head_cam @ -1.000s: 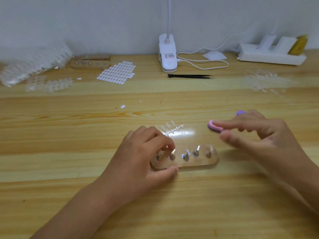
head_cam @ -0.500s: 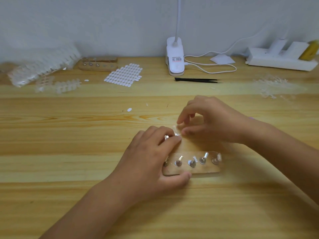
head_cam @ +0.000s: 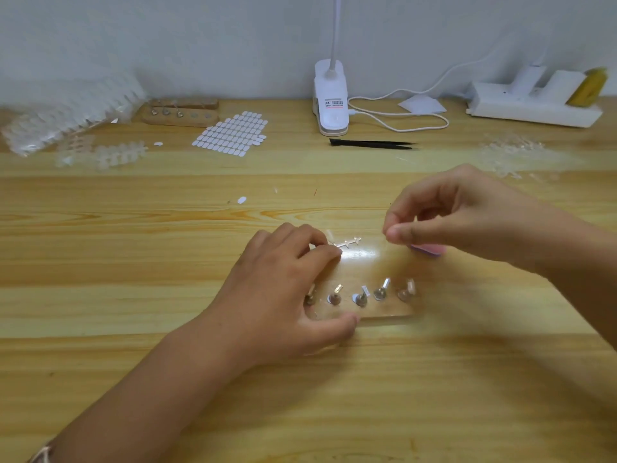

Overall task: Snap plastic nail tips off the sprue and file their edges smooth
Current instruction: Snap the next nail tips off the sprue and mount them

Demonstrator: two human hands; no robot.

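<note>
Clear plastic: a thin branched sprue (head_cam: 347, 243) lies on the pine worktop (head_cam: 133, 295) just beyond the wooden peg block (head_cam: 384, 310) — your left hand (head_cam: 283, 289) pins its end under curled fingertips. Your right hand (head_cam: 460, 215) is pinched tight above the pink nail file (head_cam: 430, 250); what it holds is too small to tell.

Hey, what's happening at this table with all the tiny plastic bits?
A person is working on fake nails. Their left hand holds the wooden block with five metal pegs, forefinger touching the end of a clear plastic sprue. The right hand, hovering above a pink nail file lying on the wooden table, pinches something tiny, probably a clear nail tip, though too blurred to be sure.
</note>
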